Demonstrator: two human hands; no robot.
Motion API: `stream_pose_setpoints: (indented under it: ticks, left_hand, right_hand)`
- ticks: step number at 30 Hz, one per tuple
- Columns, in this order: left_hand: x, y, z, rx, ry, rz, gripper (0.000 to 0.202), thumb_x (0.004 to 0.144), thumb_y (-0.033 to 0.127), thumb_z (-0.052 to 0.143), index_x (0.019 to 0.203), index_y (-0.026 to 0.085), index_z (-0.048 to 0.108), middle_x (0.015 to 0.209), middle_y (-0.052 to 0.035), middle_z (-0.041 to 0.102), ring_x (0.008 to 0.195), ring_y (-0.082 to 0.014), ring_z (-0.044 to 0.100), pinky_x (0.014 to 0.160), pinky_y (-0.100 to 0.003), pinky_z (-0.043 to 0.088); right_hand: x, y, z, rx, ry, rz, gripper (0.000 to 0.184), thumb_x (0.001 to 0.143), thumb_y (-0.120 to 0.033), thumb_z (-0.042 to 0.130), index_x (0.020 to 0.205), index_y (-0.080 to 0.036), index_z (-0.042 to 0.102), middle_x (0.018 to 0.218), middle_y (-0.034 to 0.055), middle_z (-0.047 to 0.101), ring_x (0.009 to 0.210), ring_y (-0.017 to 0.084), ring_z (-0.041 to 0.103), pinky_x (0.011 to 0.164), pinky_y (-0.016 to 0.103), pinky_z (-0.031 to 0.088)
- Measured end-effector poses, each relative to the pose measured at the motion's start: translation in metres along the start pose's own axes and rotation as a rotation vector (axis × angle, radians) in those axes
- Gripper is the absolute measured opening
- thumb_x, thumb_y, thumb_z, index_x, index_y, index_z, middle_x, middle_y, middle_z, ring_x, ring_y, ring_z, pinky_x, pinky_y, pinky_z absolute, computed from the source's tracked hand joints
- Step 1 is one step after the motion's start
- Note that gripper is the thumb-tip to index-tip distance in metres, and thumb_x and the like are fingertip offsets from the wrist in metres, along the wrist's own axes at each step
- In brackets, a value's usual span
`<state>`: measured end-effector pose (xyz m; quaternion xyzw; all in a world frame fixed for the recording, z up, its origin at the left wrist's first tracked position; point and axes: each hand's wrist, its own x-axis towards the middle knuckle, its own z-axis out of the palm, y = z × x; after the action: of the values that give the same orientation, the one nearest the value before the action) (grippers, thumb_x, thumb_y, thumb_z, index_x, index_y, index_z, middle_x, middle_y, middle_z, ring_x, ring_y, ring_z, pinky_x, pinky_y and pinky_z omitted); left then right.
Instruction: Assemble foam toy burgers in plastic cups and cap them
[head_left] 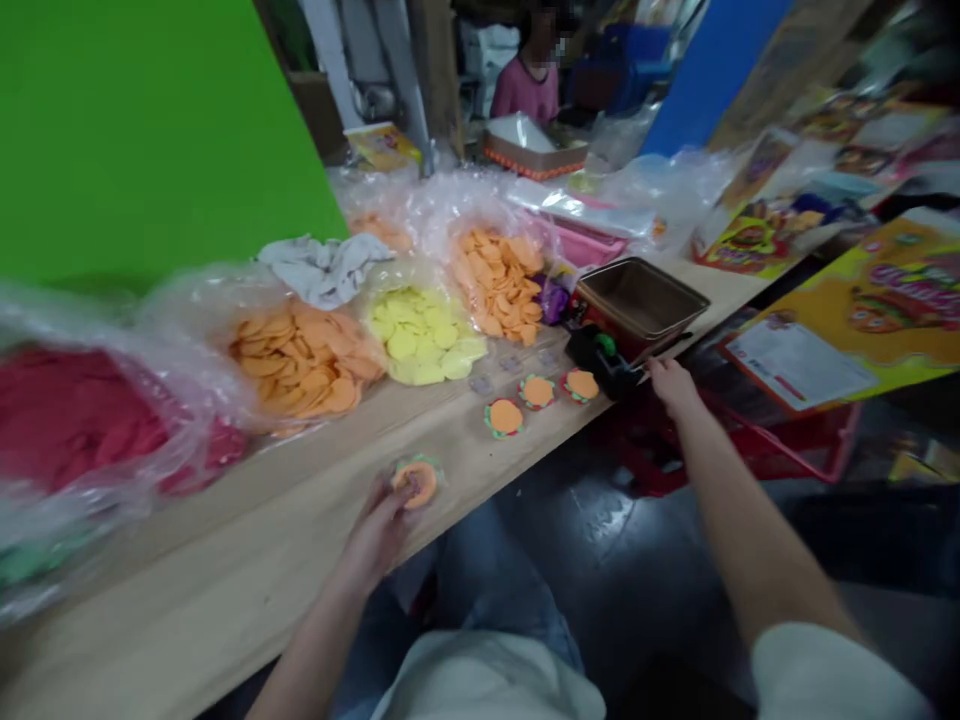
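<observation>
My left hand [386, 520] is closed on a round foam burger piece [417, 484], orange on top with a green edge, at the bench's front. Further right, three similar burger pieces, a near one [503, 418], a middle one [537, 392] and a far one [580, 386], lie flat with green and red frilled edges. My right hand [670, 385] pinches at the front of a black tape dispenser [606, 365] with a green part inside. A thin pale strip, seemingly tape, shows at the fingertips. Small clear pieces [510, 363] lie behind the burgers.
Plastic bags of orange discs [300, 355], yellow discs [420, 330] and red pieces [75, 415] line the bench's back. A brown metal tin [643, 300] stands behind the dispenser. Yellow printed boxes [862, 310] and a red crate [810, 455] are at right. A person [529, 85] is beyond.
</observation>
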<state>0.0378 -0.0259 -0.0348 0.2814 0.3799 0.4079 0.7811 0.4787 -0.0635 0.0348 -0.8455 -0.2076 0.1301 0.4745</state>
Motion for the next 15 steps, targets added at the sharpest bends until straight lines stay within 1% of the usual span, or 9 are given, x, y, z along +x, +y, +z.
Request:
stream_pose_setpoints:
  ticks: [3, 4, 5, 7, 9, 11, 13, 15]
  left_hand:
    - [0.003, 0.001, -0.004, -0.038, 0.018, 0.061, 0.033, 0.067, 0.02, 0.069, 0.096, 0.02, 0.053, 0.093, 0.0007, 0.06, 0.081, -0.0086, 0.057, 0.071, -0.018, 0.045]
    - [0.004, 0.001, -0.006, -0.051, 0.032, 0.077, 0.029, 0.068, 0.021, 0.068, 0.093, 0.019, 0.053, 0.089, 0.0015, 0.06, 0.078, -0.0074, 0.057, 0.068, -0.016, 0.044]
    - [0.006, 0.0, -0.009, -0.057, 0.041, 0.081, 0.024, 0.069, 0.023, 0.067, 0.089, 0.019, 0.053, 0.086, 0.0017, 0.06, 0.075, -0.0068, 0.056, 0.065, -0.016, 0.043]
    - [0.007, -0.001, -0.014, -0.057, 0.043, 0.069, 0.02, 0.072, 0.029, 0.064, 0.083, 0.017, 0.054, 0.085, 0.001, 0.06, 0.073, -0.0071, 0.055, 0.062, -0.016, 0.042]
    - [0.007, -0.001, -0.017, -0.055, 0.04, 0.055, 0.021, 0.073, 0.033, 0.063, 0.083, 0.017, 0.054, 0.088, 0.0001, 0.06, 0.074, -0.0084, 0.056, 0.063, -0.018, 0.043]
    - [0.007, -0.001, -0.018, -0.05, 0.04, 0.056, 0.022, 0.072, 0.034, 0.064, 0.083, 0.017, 0.054, 0.089, -0.0004, 0.06, 0.076, -0.0092, 0.056, 0.063, -0.018, 0.043]
    - [0.007, -0.001, -0.017, -0.036, 0.044, 0.063, 0.024, 0.069, 0.033, 0.066, 0.082, 0.016, 0.053, 0.086, -0.0004, 0.059, 0.073, -0.0087, 0.056, 0.06, -0.018, 0.043]
    - [0.006, -0.001, -0.016, -0.025, 0.054, 0.061, 0.026, 0.068, 0.033, 0.067, 0.082, 0.016, 0.054, 0.084, -0.0007, 0.059, 0.07, -0.0083, 0.056, 0.058, -0.017, 0.042]
  right_hand:
    - [0.029, 0.005, 0.008, 0.059, -0.232, 0.198, 0.016, 0.074, -0.03, 0.051, 0.068, -0.015, 0.052, 0.064, 0.0087, 0.054, 0.059, 0.015, 0.052, 0.062, 0.038, 0.042]
    - [0.035, 0.007, 0.01, 0.122, -0.306, 0.297, 0.015, 0.073, -0.029, 0.053, 0.068, -0.015, 0.054, 0.061, 0.0076, 0.054, 0.056, 0.015, 0.052, 0.061, 0.039, 0.042]
    - [0.04, 0.009, 0.011, 0.151, -0.363, 0.346, 0.014, 0.073, -0.028, 0.054, 0.069, -0.014, 0.055, 0.061, 0.0078, 0.055, 0.055, 0.015, 0.053, 0.06, 0.04, 0.042]
    - [0.048, 0.01, 0.011, 0.188, -0.42, 0.395, 0.011, 0.072, -0.024, 0.055, 0.071, -0.013, 0.057, 0.065, 0.0096, 0.058, 0.057, 0.016, 0.056, 0.06, 0.042, 0.041]
    - [0.052, 0.01, 0.01, 0.199, -0.432, 0.394, 0.009, 0.071, -0.019, 0.055, 0.072, -0.011, 0.059, 0.069, 0.0126, 0.06, 0.06, 0.017, 0.057, 0.06, 0.042, 0.041]
    - [0.052, 0.01, 0.011, 0.236, -0.43, 0.385, 0.008, 0.069, -0.015, 0.054, 0.072, -0.01, 0.06, 0.072, 0.0136, 0.059, 0.063, 0.017, 0.058, 0.059, 0.041, 0.042]
    - [0.047, 0.014, 0.014, 0.302, -0.399, 0.343, 0.006, 0.068, -0.013, 0.054, 0.069, -0.012, 0.059, 0.072, 0.0114, 0.058, 0.066, 0.017, 0.057, 0.059, 0.038, 0.043]
    - [0.037, 0.021, 0.016, 0.405, -0.336, 0.267, 0.002, 0.068, -0.014, 0.054, 0.068, -0.016, 0.056, 0.074, 0.0081, 0.057, 0.069, 0.016, 0.057, 0.06, 0.035, 0.046]
